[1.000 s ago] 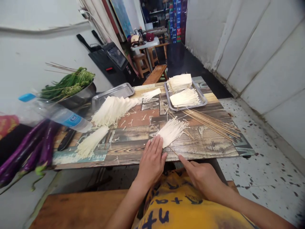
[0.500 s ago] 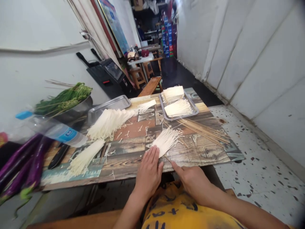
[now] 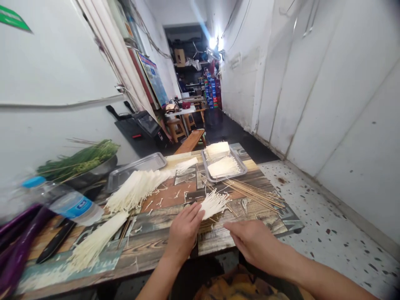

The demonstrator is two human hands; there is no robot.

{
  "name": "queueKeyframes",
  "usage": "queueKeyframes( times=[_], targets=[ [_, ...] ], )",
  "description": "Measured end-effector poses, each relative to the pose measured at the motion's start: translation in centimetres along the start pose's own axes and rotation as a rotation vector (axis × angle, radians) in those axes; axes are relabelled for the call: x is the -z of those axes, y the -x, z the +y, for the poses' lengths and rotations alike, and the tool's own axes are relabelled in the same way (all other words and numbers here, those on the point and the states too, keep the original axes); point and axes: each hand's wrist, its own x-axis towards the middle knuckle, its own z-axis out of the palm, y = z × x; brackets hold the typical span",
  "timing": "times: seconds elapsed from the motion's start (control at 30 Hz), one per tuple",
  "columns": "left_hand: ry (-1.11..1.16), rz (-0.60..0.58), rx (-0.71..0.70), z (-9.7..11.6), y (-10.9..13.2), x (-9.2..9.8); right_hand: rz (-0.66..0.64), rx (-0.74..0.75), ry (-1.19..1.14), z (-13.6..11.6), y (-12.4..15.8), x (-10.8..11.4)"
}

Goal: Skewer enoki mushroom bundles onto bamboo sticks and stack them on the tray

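A fanned bunch of enoki mushrooms (image 3: 215,204) is at the front of the table, its caps pointing away to the right. My left hand (image 3: 185,229) is closed over the near end of this bunch and covers its base. Just to the right, my right hand (image 3: 254,241) is pinched, with a thin bamboo skewer partly visible between its fingertips and the mushrooms. Loose skewers (image 3: 256,193) lie fanned beyond my right hand. More enoki lies in a long pile (image 3: 134,191) and a separate bunch (image 3: 98,241) on the left.
A grey tray (image 3: 244,170) at the back right holds flat enoki bunches. Another tray (image 3: 153,161) stands behind the pile. On the left are a water bottle (image 3: 75,207), a black-handled knife (image 3: 56,241), eggplants (image 3: 25,250) and a metal bowl (image 3: 96,170) of greens.
The camera has tilted up, so the table sits lower in view. My left hand, formerly flat on the bunch, now curls over its base. My right hand stays close beside it.
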Motion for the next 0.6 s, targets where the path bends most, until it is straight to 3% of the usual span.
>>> queueKeyframes(
  times=[0.07, 0.13, 0.2, 0.3, 0.33, 0.4, 0.5, 0.6],
  targets=[
    [0.059, 0.006, -0.008, -1.0, -1.9, 0.9, 0.116, -0.067, -0.202, 1.0, 0.5, 2.0],
    [0.147, -0.022, 0.081, -1.9, -4.3, 2.2, 0.241, -0.174, -0.436, 2.5, 1.5, 3.6],
    [0.278, -0.087, 0.275, -2.7, -7.1, 3.5, 0.442, -0.291, -0.594, 4.5, 2.8, 4.3],
    [0.694, -0.061, 0.667, -3.6, -11.8, 3.9, 0.65, -0.447, -0.502, 7.5, 4.6, 2.7],
    [0.893, -0.024, 0.785, -3.7, -13.4, 3.4, 0.68, -0.464, -0.401, 8.4, 5.1, 1.7],
    [1.077, -0.017, 0.866, -3.8, -16.5, 1.5, 0.761, -0.425, -0.177, 10.1, 5.8, -0.5],
    [1.22, -0.08, 0.957, -3.3, -20.5, -2.5, 0.857, -0.309, 0.024, 11.9, 6.3, -3.0],
    [1.298, -0.17, 1.112, -3.0, -22.8, -6.6, 0.903, -0.184, 0.077, 12.8, 6.8, -3.9]
  ],
)
